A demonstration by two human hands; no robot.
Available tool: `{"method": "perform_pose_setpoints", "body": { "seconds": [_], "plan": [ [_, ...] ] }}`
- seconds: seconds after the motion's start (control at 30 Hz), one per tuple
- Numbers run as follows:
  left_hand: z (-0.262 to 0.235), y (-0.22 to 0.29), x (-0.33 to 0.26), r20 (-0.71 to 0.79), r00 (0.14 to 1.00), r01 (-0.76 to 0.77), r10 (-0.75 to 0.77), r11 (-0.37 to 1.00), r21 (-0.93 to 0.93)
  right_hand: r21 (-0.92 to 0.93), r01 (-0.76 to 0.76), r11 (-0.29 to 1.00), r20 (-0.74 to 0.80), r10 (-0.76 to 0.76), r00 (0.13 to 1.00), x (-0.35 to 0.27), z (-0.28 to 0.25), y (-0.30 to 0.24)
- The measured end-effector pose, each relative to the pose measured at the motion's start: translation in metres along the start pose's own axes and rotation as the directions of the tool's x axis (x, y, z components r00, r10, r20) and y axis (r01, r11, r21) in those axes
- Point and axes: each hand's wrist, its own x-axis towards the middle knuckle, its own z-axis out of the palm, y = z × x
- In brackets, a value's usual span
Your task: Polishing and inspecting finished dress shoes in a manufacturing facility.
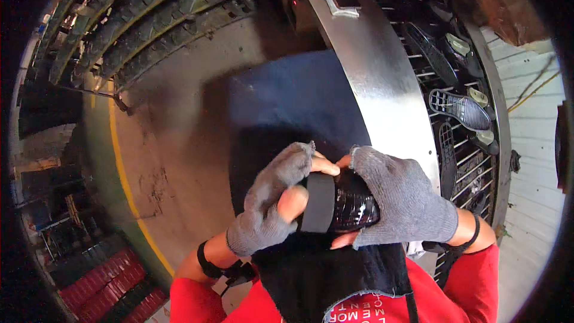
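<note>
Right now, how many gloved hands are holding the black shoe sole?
2. The left hand grips the black shoe sole from the left; the right hand holds it from the right. No other hands show.

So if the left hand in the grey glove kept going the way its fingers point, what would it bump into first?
Probably the right hand in its grey fingerless glove: the left hand points right across the black shoe sole both hold, and their fingertips nearly meet already.

Shoe factory floor, by all signs. Curved steel conveyor rim (pixel 382 78) beside wire rack (pixel 472 167) carrying rubber soles (pixel 459 109). Rows of dark treaded parts (pixel 149 18) on shelving at upper left. Stained concrete floor (pixel 179 143) with yellow line (pixel 122 173). Red crates (pixel 107 284) stacked at lower left.
</note>
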Motion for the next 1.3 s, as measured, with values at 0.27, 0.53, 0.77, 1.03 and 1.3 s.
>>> {"method": "perform_pose_setpoints", "body": {
  "seconds": [0.27, 0.53, 0.77, 1.03, 1.3],
  "plan": [
    [0.024, 0.006, 0.01, -0.098, 0.953, 0.253, -0.286, 0.932, -0.261, -0.094, 0.098, 0.991, 0.251, -0.072, 0.965, -0.001, 0.002, -0.007],
    [0.01, -0.012, 0.015, -0.017, 0.963, 0.25, -0.268, 0.918, -0.307, -0.075, 0.215, 0.974, 0.061, -0.211, 0.976, 0.028, 0.009, -0.002],
    [0.02, -0.017, 0.049, -0.453, 0.867, 0.099, -0.208, 0.963, -0.251, 0.957, -0.07, 0.282, -0.142, 0.663, 0.735, 0.054, 0.043, 0.003],
    [-0.031, -0.008, 0.069, 0.106, 0.759, 0.44, -0.642, 0.386, -0.81, 0.099, 0.705, 0.702, -0.001, -0.709, 0.706, 0.105, -0.009, -0.047],
    [-0.031, -0.047, 0.023, -0.186, 0.898, 0.088, -0.398, 0.579, -0.811, 0.021, 0.515, 0.857, -0.07, -0.512, 0.856, 0.057, 0.036, -0.015]
  ]
}}
